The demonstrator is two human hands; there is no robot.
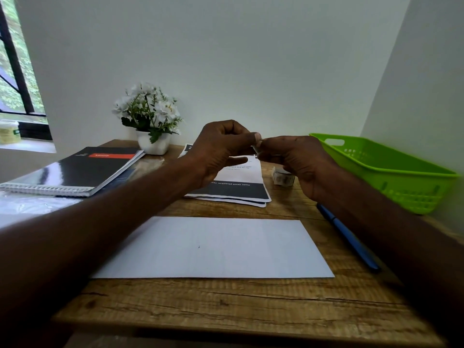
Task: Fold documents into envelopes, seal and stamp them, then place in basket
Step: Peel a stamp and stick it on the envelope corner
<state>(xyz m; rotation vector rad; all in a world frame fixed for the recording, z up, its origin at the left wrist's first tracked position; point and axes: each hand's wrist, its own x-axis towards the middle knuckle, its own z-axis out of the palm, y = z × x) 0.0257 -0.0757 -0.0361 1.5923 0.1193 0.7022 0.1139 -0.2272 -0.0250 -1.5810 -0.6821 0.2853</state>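
At the far left corner of the wooden worktop (226, 307) lies a black spiral-bound notebook with a red label (82, 169), and just right of it, against the far edge, stands a white pot of white artificial flowers (152, 119). Above the middle of the worktop the left hand (218, 149) is raised with fingers curled, its thumb and forefinger meeting those of the right hand (298, 162); together they pinch a tiny pale piece (256, 146), too small to identify. Beneath the hands, toward the far edge, rests a stack of printed sheets with dark bands (236, 189). Nearer the front edge, centred, a plain white rectangular envelope (213, 247) lies flat. A small roll of patterned stamps or tape (283, 177) sits just right of the printed stack, partly behind the right hand. A blue pen (349, 239) lies slantwise near the right edge, and a bright green plastic basket (391, 172) occupies the far right corner.
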